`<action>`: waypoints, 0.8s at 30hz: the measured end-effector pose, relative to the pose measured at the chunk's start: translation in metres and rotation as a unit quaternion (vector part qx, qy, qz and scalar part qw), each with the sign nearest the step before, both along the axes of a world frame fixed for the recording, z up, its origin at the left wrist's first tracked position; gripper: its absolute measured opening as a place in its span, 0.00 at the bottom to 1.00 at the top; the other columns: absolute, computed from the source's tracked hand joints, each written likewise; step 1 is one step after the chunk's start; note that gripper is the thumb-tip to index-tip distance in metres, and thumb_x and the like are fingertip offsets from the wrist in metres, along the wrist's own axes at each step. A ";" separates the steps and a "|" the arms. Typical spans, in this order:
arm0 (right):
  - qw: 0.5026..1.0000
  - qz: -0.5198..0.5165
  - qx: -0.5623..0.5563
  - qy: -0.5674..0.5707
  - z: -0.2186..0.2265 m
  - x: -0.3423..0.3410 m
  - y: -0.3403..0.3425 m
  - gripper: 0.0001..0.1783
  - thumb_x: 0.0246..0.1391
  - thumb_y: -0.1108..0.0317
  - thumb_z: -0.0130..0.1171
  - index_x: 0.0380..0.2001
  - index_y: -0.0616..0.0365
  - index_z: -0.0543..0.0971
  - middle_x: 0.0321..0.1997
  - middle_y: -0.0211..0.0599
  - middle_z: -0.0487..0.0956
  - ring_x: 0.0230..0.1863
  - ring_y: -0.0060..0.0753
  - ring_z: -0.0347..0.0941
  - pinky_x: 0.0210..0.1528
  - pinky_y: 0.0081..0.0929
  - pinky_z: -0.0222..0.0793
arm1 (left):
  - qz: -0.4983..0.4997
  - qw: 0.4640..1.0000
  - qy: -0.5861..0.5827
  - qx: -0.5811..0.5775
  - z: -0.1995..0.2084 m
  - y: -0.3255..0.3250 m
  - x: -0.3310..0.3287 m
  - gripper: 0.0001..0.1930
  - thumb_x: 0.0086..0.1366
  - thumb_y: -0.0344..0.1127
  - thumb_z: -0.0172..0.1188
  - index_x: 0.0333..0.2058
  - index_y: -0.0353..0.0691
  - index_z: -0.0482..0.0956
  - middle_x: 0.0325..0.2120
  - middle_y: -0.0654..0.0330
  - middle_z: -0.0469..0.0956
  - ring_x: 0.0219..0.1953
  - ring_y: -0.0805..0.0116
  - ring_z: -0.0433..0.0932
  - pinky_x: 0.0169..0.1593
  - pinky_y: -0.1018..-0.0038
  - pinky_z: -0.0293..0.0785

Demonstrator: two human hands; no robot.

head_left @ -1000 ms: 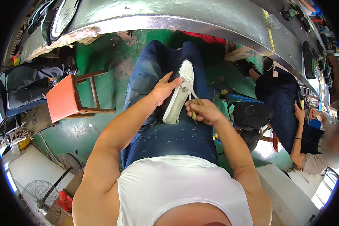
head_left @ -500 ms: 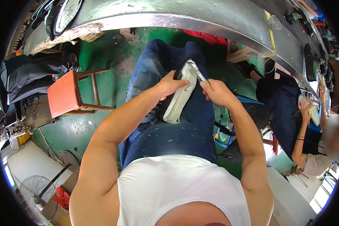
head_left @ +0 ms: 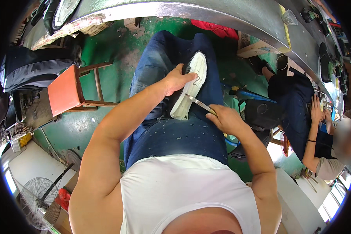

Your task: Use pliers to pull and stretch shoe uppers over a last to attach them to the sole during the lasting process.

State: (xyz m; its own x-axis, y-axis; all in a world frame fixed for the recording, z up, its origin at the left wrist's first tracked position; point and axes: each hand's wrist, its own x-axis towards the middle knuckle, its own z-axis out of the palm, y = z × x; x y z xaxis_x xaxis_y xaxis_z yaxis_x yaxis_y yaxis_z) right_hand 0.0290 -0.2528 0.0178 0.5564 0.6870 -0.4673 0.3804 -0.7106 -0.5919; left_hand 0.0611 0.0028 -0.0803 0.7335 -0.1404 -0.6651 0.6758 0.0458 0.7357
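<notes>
Item: shoe (head_left: 191,87), white sole up, dark upper beneath. It lies across your right thigh, on the jeans (head_left: 175,136), toe pointing away from you.

Left hand (head_left: 177,80): clasped over the shoe's left edge near the middle, fingers curled across the sole, pinning it to your leg.

Right hand (head_left: 226,119): closed around a thin metal tool (head_left: 199,103), seemingly a blade or small scissors; which one cannot be told. Its tip meets the sole's right edge toward the heel.

Handling, judged: light, and easy to lift one-handed. The sole looks like flexible rubber or foam, stiff enough to keep its shape yet likely to bend if you press it at mid-length. The upper is probably soft and will give under your grip. Not fragile, though the white surface would mark or nick readily under the tool.

Where to hold: across the waist of the sole, thumb on one edge and fingers on the other, well apart from the tool tip.

Nearby: orange stool (head_left: 66,89) to your left; another seated person (head_left: 300,113) to your right; grey bench edge (head_left: 206,13) ahead.
</notes>
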 end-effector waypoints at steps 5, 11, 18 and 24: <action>0.992 -0.070 -0.021 0.101 -0.018 0.001 -0.011 0.21 0.66 0.52 0.51 0.39 0.63 0.78 0.35 0.57 0.80 0.41 0.64 0.76 0.45 0.49 0.71 | -0.092 0.991 -0.098 0.015 0.009 0.011 -0.055 0.45 0.70 0.40 0.59 0.74 0.41 0.36 0.68 0.46 0.58 0.68 0.60 0.61 0.70 0.68 0.56; 0.924 -0.130 -0.009 0.361 -0.010 0.023 -0.022 0.21 0.69 0.55 0.46 0.34 0.62 0.79 0.27 0.33 0.80 0.22 0.22 0.74 0.22 0.24 0.69 | -0.053 0.988 -0.131 0.066 0.000 -0.007 -0.077 0.49 0.67 0.40 0.61 0.74 0.43 0.34 0.73 0.44 0.46 0.75 0.52 0.48 0.74 0.68 0.47; 0.997 -0.065 0.021 -0.017 -0.025 0.007 0.016 0.22 0.68 0.52 0.48 0.39 0.65 0.75 0.32 0.56 0.79 0.39 0.63 0.76 0.44 0.51 0.70 | -0.094 0.950 -0.190 0.229 0.011 -0.019 -0.085 0.49 0.67 0.39 0.60 0.73 0.37 0.32 0.72 0.39 0.42 0.75 0.48 0.44 0.74 0.67 0.47; 0.996 -0.077 0.005 0.045 -0.026 0.016 0.021 0.24 0.69 0.51 0.47 0.37 0.65 0.75 0.35 0.58 0.80 0.40 0.63 0.76 0.44 0.51 0.70 | -0.179 0.973 -0.128 0.069 0.020 0.021 -0.098 0.54 0.66 0.38 0.61 0.72 0.35 0.25 0.74 0.41 0.28 0.77 0.53 0.35 0.75 0.69 0.42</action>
